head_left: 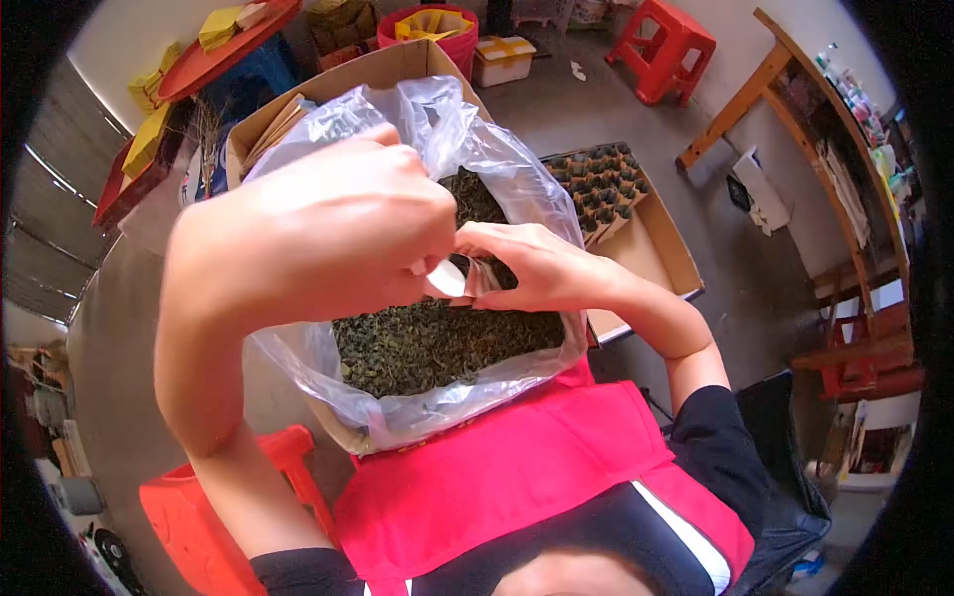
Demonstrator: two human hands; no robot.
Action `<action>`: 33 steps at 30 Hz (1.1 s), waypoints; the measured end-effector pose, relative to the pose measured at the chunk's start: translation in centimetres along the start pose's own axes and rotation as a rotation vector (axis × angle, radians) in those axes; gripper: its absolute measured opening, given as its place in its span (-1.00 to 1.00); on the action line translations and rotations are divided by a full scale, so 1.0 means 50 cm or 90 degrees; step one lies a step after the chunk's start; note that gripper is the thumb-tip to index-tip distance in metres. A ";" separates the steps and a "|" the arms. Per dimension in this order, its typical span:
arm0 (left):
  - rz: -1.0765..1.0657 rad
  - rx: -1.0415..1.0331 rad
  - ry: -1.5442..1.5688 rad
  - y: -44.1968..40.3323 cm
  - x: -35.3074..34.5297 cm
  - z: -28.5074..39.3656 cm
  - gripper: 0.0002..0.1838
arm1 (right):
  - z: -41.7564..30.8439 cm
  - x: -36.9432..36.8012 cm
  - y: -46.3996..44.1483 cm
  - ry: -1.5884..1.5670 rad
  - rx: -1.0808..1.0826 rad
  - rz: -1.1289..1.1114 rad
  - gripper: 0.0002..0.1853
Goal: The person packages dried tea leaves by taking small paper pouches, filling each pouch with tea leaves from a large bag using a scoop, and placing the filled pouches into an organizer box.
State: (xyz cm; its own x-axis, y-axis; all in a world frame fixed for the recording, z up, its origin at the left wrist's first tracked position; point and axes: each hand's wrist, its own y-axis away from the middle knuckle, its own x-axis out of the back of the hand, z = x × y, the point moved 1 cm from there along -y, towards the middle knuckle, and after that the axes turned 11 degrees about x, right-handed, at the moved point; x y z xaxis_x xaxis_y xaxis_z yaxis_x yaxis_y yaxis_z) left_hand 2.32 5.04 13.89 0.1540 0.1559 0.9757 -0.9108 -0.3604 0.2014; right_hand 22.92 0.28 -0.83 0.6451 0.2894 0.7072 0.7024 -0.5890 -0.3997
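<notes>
My left hand (338, 214) is closed in a fist around the handle end of a white scoop (446, 281), whose rounded part shows below the fingers. The scoop's tip meets the mouth of a small brown paper bag (483, 281). Thumb and fingers of my right hand (527, 263) pinch this bag from the side. Both hands are above dried, dark green leaves (437, 348), which fill a clear plastic liner (527, 164) in a cardboard box (407, 62). What the scoop carries is hidden.
Right of the box, a shallow carton (651, 248) holds rows of small filled paper bags (599, 189). Red stools (664, 50) stand at the back and at lower left. A wooden table (845, 169) is on the right; a pink bucket (432, 28) is behind the box.
</notes>
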 end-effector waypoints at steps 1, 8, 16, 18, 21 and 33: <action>0.012 -0.015 0.015 -0.007 -0.010 -0.002 -0.91 | -0.004 0.003 0.000 -0.015 -0.005 0.010 -0.49; 0.200 -0.013 0.038 0.074 0.013 -0.013 -0.90 | -0.025 0.045 0.013 -0.075 -0.152 0.035 -0.46; 0.386 0.145 0.040 0.201 -0.039 0.002 -0.70 | -0.007 0.076 0.031 -0.518 -0.108 0.196 -0.32; 0.371 0.142 0.052 0.201 -0.061 0.000 -0.73 | -0.017 0.083 0.031 -0.499 -0.103 0.200 -0.32; 0.370 0.132 0.069 0.191 -0.096 -0.004 -0.77 | -0.061 0.128 0.055 -0.377 -0.097 0.239 -0.30; 0.360 0.199 0.132 0.172 -0.173 -0.004 -0.71 | 0.126 0.180 0.489 0.166 -0.487 0.568 -0.38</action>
State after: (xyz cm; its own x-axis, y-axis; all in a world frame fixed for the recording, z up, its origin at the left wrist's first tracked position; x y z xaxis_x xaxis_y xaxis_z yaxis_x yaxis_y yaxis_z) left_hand -6.93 0.76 7.15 -0.4181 0.0270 0.9080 -0.6715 -0.6823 -0.2889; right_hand 47.79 -6.77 -7.89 0.6704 -0.5572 0.4899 -0.3773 -0.8246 -0.4215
